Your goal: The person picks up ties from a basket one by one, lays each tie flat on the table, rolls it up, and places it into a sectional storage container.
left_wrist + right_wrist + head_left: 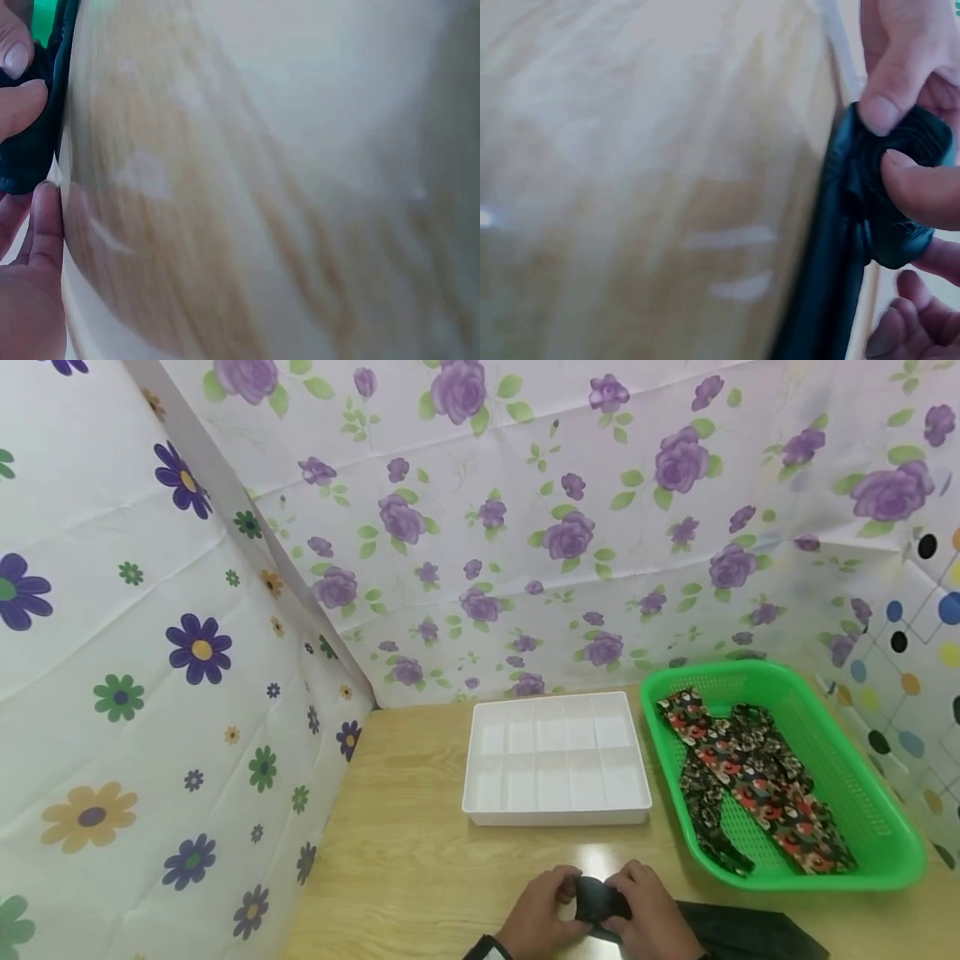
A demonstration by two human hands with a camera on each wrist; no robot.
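Note:
A dark green necktie (750, 933) lies on the table at the front, one end wound into a thick roll (596, 900). My left hand (538, 917) holds the roll from the left, and my right hand (651, 914) grips it from the right. The loose length runs off to the right and ends in a point. In the right wrist view, both thumbs press the spiral side of the roll (907, 142). At the left wrist view's edge, only part of the roll (26, 154) and some fingers show.
A white tray (557, 818) divided into several compartments stands behind my hands. To its right, a green plastic basket (892, 860) holds patterned ties (757, 785). Flowered sheets (480, 527) hang at the back and left of the wooden table (390, 827).

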